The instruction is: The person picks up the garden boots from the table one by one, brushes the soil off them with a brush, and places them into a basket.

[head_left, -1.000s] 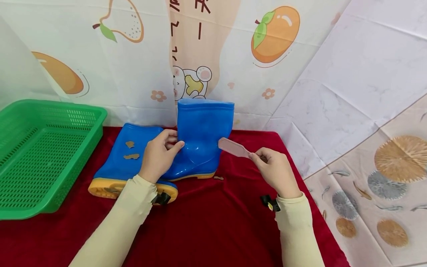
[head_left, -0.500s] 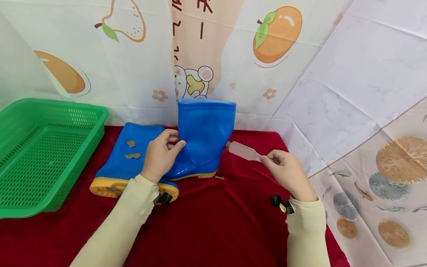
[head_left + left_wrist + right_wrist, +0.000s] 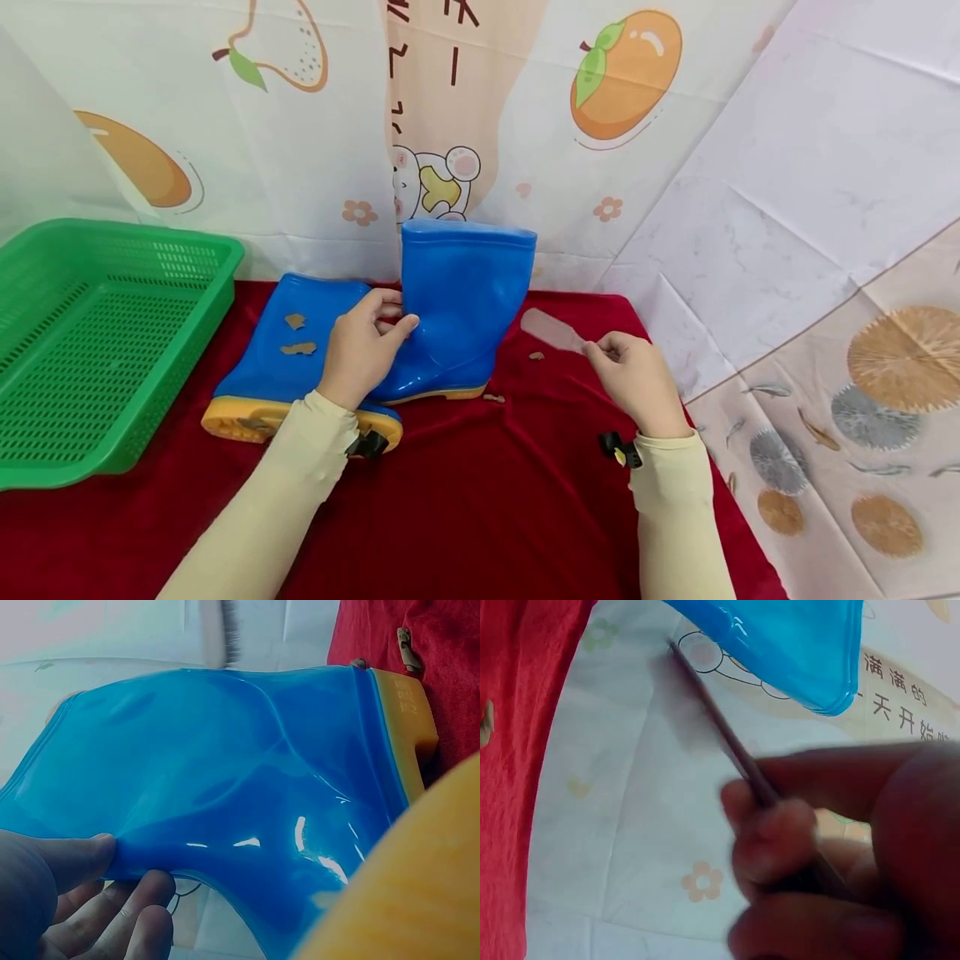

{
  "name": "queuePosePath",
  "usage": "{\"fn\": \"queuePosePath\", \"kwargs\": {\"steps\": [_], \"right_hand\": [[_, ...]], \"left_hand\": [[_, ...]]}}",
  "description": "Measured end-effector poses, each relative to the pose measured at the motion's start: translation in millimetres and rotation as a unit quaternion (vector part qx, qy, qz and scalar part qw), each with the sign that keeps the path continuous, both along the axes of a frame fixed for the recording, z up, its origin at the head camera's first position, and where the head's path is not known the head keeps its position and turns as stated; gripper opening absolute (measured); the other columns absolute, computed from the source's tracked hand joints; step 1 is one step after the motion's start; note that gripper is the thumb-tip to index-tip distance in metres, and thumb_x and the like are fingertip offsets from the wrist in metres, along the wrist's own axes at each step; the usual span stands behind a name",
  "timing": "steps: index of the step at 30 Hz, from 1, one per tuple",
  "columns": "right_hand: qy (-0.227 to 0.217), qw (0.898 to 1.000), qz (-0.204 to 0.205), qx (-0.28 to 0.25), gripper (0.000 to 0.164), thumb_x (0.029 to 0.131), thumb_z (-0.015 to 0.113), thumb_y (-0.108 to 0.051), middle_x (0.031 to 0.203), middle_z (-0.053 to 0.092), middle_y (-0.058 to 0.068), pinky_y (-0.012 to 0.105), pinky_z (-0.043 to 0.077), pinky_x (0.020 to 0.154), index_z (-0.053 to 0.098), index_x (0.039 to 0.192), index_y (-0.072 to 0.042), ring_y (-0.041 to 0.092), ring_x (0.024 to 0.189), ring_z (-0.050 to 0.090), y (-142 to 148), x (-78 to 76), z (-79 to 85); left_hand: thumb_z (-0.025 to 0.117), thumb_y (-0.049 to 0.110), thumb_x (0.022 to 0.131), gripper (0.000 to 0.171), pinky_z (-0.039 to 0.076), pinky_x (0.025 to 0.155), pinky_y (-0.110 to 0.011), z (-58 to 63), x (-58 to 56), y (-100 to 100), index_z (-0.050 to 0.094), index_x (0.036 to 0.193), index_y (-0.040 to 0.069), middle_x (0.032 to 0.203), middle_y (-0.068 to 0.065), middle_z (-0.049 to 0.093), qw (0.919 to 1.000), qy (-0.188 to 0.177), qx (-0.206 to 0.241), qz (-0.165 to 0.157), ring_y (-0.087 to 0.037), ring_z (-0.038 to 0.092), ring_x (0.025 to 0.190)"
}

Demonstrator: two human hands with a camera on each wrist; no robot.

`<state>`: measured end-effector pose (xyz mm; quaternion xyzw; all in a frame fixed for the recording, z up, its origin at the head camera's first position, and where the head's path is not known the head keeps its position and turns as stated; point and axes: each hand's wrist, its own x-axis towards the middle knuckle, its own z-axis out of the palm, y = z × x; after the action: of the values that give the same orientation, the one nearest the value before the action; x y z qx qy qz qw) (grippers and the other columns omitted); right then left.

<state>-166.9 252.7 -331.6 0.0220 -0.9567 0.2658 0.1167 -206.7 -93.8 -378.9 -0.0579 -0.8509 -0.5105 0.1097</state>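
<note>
Blue rubber boot (image 3: 468, 287) standing upright on a red cloth (image 3: 480, 500), beside a second boot (image 3: 262, 362) lying on its side. The shaft of the upright boot is smooth and glossy, with a banded rim and a creased seam over the ankle; its sole is yellow. The left hand (image 3: 367, 346) grasps the front of the shaft, thumb on the near face and fingers bent behind. The right hand (image 3: 633, 379) pinches the handle of a pale pinkish brush (image 3: 553, 330), whose head lies just beside the boot's rear edge, apart from it; dark bristles show in the left wrist view. Brown patches (image 3: 298, 348) mark the lying boot. Small brown fragments (image 3: 536, 356) rest on the cloth near the upright boot's heel.
</note>
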Motion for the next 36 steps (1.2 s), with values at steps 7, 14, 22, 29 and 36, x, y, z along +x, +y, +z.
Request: {"fn": "queuePosePath", "kwargs": {"steps": [7,14,22,29,36], "right_hand": [[0.148,0.975,-0.06,-0.154,0.032,0.101,0.066,-0.024,0.055,0.043,-0.004,0.024,0.033,0.051,0.064,0.074,-0.007,0.01,0.055,0.041,-6,-0.4,-0.3],[0.264,0.935,0.039,-0.234,0.022,0.098,0.069,-0.006,0.054,0.042,-0.005,0.02,0.03,0.049,0.067,0.076,-0.001,0.004,0.052,0.037,-33,-8.9,-18.2],[0.282,0.92,0.116,-0.244,0.015,0.094,0.065,0.012,0.055,0.048,0.009,0.019,0.028,0.046,0.066,0.08,0.005,0.008,0.049,0.036,-60,-19.0,-45.1],[0.291,0.915,0.116,-0.253,0.015,0.092,0.064,0.014,0.057,0.049,0.011,0.018,0.03,0.047,0.064,0.079,0.007,0.009,0.049,0.037,-72,-5.7,-31.4],[0.307,0.913,0.107,-0.245,0.016,0.091,0.065,0.013,0.055,0.045,0.011,0.017,0.028,0.047,0.063,0.077,0.006,0.008,0.05,0.035,-68,-5.4,-29.0]], "left_hand": [[0.072,0.027,0.099,0.038,0.061,0.085,-0.045,-1.7,1.0,-1,0.062,0.132,0.01,0.119,-0.008,0.074,1.0,-0.003,-0.002,-0.006,-0.023,0.071,0.095],[0.072,0.027,0.099,0.037,0.061,0.085,-0.046,-0.9,2.3,-5,0.062,0.132,0.011,0.119,-0.008,0.074,0.9999,-0.003,0.001,-0.01,-0.023,0.071,0.095],[0.072,0.026,0.099,0.037,0.06,0.085,-0.045,1.5,3.8,-6,0.063,0.131,0.01,0.117,-0.008,0.075,0.9999,0.004,0.003,-0.015,-0.023,0.072,0.093],[0.072,0.027,0.099,0.036,0.06,0.084,-0.045,3.4,5.0,-3,0.064,0.13,0.011,0.117,-0.007,0.075,0.9999,0.005,-0.001,-0.014,-0.023,0.071,0.094],[0.072,0.027,0.099,0.037,0.06,0.085,-0.046,2.5,6.0,-3,0.064,0.131,0.011,0.119,-0.008,0.075,0.9999,0.002,0.003,-0.016,-0.023,0.072,0.094]]}}
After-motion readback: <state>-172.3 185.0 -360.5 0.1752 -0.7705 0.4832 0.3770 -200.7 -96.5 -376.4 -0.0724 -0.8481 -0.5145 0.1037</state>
